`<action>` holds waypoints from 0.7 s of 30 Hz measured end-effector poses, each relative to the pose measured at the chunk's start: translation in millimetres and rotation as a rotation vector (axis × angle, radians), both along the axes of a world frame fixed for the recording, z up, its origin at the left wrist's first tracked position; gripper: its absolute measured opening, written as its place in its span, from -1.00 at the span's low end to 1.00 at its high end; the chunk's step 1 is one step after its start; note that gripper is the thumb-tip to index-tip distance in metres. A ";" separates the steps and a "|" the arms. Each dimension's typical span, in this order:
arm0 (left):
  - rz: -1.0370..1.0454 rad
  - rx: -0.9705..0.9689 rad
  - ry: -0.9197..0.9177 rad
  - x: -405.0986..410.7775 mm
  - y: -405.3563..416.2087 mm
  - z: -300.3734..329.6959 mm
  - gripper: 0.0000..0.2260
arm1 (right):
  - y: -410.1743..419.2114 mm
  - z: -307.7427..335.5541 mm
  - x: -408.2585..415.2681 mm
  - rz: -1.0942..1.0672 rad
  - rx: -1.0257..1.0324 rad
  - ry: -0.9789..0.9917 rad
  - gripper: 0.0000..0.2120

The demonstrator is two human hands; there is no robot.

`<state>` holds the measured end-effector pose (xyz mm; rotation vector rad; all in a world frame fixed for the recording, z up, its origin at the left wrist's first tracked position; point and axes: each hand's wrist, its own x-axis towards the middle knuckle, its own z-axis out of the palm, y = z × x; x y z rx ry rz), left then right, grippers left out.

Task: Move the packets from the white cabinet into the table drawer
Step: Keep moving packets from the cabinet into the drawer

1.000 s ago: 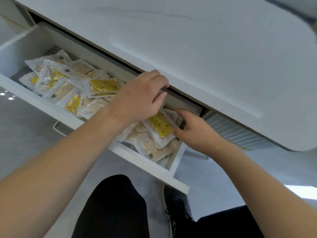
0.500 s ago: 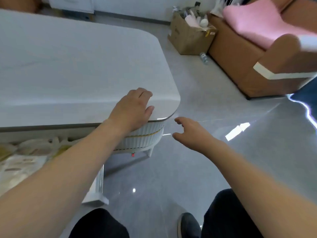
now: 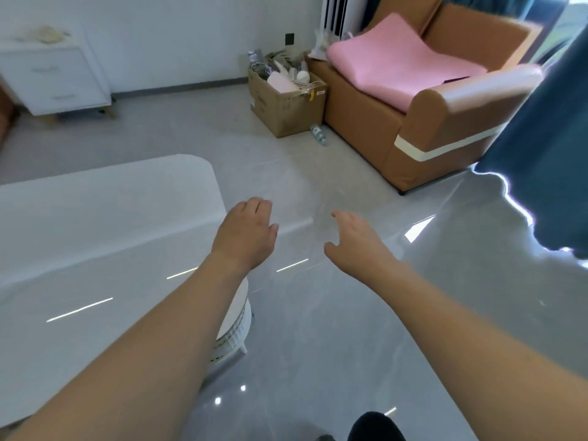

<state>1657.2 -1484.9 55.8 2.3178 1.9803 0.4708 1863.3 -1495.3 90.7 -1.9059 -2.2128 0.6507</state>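
White cabinet (image 3: 54,81): two drawers, blurred packets (image 3: 44,35) on top, far beyond left grip (image 3: 245,233). Both grips, right (image 3: 353,241) included: relaxed, empty, above glossy white desk (image 3: 95,218) edge.

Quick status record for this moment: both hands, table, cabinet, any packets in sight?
left hand: empty, fingers loosely curled, above the table's corner
right hand: empty, fingers relaxed, over the floor
table: white top, drawer not in view
white cabinet: far left by the wall, drawers closed
packets: something pale lies on the cabinet top, too blurred to identify
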 end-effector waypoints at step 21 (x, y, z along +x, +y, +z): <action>0.205 -0.047 -0.073 -37.9 230.2 339.3 -0.59 | 270.5 329.1 -36.5 0.176 0.007 0.023 -0.37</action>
